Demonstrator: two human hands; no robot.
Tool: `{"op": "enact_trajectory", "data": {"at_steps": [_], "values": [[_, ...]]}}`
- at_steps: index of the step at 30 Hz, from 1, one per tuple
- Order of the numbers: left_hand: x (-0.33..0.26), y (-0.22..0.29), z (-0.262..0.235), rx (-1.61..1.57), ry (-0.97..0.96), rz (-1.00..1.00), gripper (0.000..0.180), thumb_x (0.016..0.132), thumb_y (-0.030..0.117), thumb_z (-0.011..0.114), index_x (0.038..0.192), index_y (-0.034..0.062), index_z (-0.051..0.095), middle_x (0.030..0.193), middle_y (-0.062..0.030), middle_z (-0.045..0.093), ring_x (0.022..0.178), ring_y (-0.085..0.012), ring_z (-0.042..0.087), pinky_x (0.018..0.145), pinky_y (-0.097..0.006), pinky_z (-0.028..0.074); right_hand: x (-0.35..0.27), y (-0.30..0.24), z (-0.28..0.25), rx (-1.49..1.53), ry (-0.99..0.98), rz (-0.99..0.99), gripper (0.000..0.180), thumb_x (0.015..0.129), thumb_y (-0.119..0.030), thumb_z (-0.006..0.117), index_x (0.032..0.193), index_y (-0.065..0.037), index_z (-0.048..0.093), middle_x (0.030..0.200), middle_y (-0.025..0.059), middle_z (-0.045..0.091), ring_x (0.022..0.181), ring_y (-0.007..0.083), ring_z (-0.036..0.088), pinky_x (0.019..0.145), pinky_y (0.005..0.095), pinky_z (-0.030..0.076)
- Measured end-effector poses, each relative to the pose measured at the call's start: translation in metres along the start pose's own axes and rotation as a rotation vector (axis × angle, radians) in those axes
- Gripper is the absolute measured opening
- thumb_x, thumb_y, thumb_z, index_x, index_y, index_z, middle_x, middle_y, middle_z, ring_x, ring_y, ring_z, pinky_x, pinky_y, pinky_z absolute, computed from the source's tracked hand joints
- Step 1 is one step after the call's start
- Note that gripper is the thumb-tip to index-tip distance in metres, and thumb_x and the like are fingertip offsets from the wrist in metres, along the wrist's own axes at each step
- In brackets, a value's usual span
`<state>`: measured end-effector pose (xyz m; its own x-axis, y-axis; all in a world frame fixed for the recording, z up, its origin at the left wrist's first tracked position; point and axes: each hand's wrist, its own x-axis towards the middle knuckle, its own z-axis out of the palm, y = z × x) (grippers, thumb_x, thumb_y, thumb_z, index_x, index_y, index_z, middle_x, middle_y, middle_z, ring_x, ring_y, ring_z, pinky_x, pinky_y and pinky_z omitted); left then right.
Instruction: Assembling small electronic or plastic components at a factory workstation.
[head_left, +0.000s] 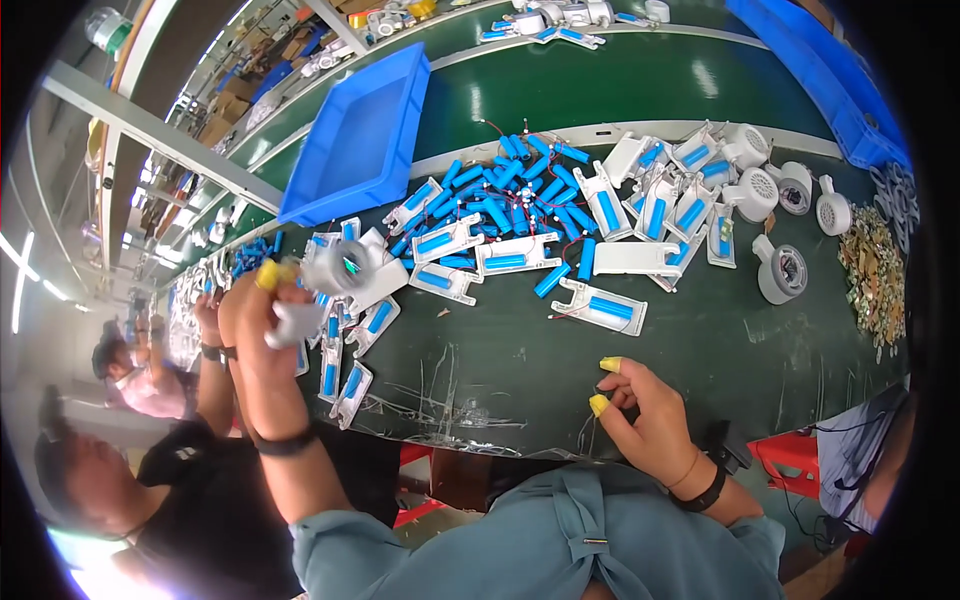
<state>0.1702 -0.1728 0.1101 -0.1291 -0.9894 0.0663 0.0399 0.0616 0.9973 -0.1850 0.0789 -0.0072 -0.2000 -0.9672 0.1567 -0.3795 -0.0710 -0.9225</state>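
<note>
Your left hand (258,310) is gripping a kinda blurry white round-headed housing (342,270), while your right hand (648,415) hangs loosely spread over the green bench (490,350).

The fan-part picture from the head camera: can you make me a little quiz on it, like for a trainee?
1. Which of the person's own hands holds the white, round-headed fan housing?
2. True or false: the finger covers on the right hand are red.
3. What shape are the blue batteries?
A) cubes
B) cylinders
C) flat discs

Key:
1. The left hand.
2. False; they are yellow.
3. B
</note>
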Motion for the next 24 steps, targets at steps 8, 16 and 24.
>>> {"op": "enact_trajectory", "data": {"at_steps": [8, 16, 24], "values": [[0.123, -0.021, -0.131, 0.164, 0.352, -0.071, 0.021, 0.094, 0.029, 0.057, 0.102, 0.0112, 0.065, 0.083, 0.0038, 0.064, 0.077, -0.0104, 0.059, 0.066, -0.027, 0.046, 0.005, 0.000, 0.004, -0.061, -0.013, -0.040, 0.037, 0.083, 0.003, 0.066, 0.118, 0.003, 0.057, 0.088, 0.0086, 0.068, 0.068, 0.0132, 0.064, 0.060, 0.0241, 0.051], [0.083, -0.063, -0.148, 0.747, 0.376, 0.000, 0.041, 0.094, 0.026, 0.056, 0.130, 0.0054, 0.058, 0.119, -0.0083, 0.064, 0.101, -0.0205, 0.063, 0.083, -0.031, 0.047, 0.006, -0.003, 0.006, -0.104, -0.031, -0.057, 0.035, 0.082, 0.004, 0.064, 0.116, 0.001, 0.058, 0.087, 0.0088, 0.067, 0.068, 0.0152, 0.065, 0.060, 0.0248, 0.051], [-0.077, -0.125, -0.107, 1.449, -0.099, 0.459, 0.054, 0.090, 0.025, 0.059, 0.138, 0.0024, 0.051, 0.144, -0.0208, 0.047, 0.127, -0.0370, 0.049, 0.106, -0.042, 0.037, 0.004, -0.003, 0.002, -0.143, -0.028, -0.100, 0.032, 0.081, 0.003, 0.065, 0.112, 0.000, 0.059, 0.086, 0.0080, 0.065, 0.067, 0.0185, 0.063, 0.062, 0.0276, 0.051]]}}
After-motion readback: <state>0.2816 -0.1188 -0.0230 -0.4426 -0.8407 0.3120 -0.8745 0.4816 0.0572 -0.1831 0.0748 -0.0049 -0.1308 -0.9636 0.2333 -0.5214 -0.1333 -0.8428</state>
